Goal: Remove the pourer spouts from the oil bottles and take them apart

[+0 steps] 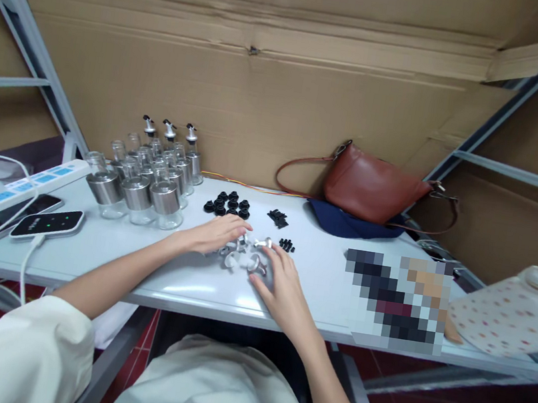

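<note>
Several silver metal pourer spouts (pixel 232 260) lie in a loose group on the table between my two hands. My left hand (pixel 220 233) is stretched flat over the left and back side of this group, and its palm side is hidden. On the right, my right hand (pixel 285 290) has thumb and fingers apart, with its fingertips at the edge of the spouts. Behind the hands are a cluster of black stoppers (pixel 228 205), a small pile of thin black pieces (pixel 277 217) and several tiny black plugs (pixel 287 245).
Glass bottles with steel bands (pixel 137 192) crowd the left side; three at the back carry pourers. Further left are a power strip (pixel 44 178) and a white device (pixel 48 224) with cables. A brown bag (pixel 373 183) rests on a navy cap (pixel 331 219) at back right.
</note>
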Motion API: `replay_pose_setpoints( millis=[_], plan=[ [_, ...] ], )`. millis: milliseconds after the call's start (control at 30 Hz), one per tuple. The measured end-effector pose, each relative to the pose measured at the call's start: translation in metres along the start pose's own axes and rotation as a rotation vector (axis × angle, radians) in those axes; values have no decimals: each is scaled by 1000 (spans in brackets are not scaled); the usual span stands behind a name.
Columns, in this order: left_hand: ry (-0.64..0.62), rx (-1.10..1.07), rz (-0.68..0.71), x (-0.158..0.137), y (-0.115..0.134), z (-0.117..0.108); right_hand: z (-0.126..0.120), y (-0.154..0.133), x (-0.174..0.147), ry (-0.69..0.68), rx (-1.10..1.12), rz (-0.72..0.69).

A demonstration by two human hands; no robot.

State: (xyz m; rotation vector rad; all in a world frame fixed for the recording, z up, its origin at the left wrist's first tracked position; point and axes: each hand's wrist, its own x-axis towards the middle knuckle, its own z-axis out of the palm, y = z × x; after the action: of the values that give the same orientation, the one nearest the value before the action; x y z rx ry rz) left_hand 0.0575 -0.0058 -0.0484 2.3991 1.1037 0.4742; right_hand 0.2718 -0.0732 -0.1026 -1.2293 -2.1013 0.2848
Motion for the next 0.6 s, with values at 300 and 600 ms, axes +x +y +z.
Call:
replay_pose_setpoints(
  millis=[300, 600],
  plan=[
    [31, -16, 25, 2, 0, 2, -2, -6, 3, -5, 3, -71],
    [50, 9, -7, 3, -1, 4, -6, -9, 2, 0, 75, -99]
  ],
)
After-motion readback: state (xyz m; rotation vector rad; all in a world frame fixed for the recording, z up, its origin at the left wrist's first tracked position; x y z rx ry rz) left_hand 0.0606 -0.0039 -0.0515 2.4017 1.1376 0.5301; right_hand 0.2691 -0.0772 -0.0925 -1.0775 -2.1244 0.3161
